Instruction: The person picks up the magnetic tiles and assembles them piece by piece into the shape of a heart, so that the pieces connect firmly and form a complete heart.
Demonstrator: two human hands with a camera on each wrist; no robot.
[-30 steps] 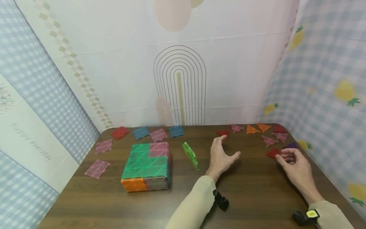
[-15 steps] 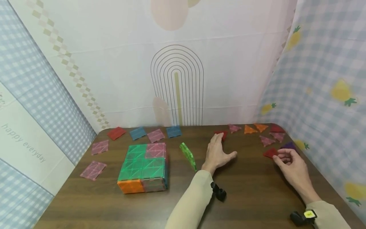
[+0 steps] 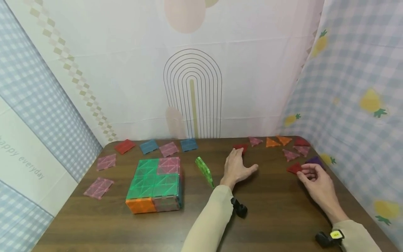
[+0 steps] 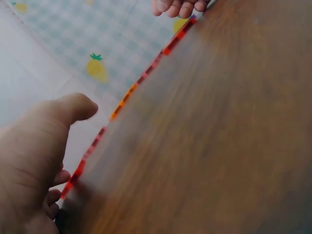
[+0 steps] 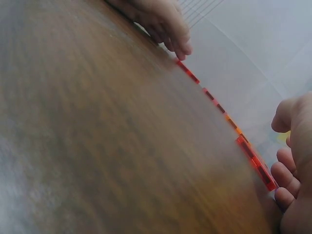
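Observation:
My left hand (image 3: 234,168) reaches over the table, thumb spread wide and fingertips at the near edge of a red triangular magnetic tile (image 3: 241,147). In the left wrist view that red tile (image 4: 74,176) lies flat beside the fingers. On the right, my right hand (image 3: 319,182) hovers with loosely bent fingers. Its thumb tip is close to another red triangular tile (image 3: 294,168); the right wrist view shows the thumb apart from the fingers, with nothing pinched. A purple tile (image 3: 315,161) lies just behind this hand, partly hidden by it.
A low box of green, pink and orange tiles (image 3: 154,182) stands left of centre. Beside it a bright green tile piece (image 3: 204,171) lies at a slant. Square tiles line the back left, such as a blue one (image 3: 189,145). Orange triangles (image 3: 271,142) and pink ones lie back right.
My left hand has lowered its fingertips onto or right beside the back red triangle. The right hand keeps nearly the same pose. The whole head view has shifted slightly.

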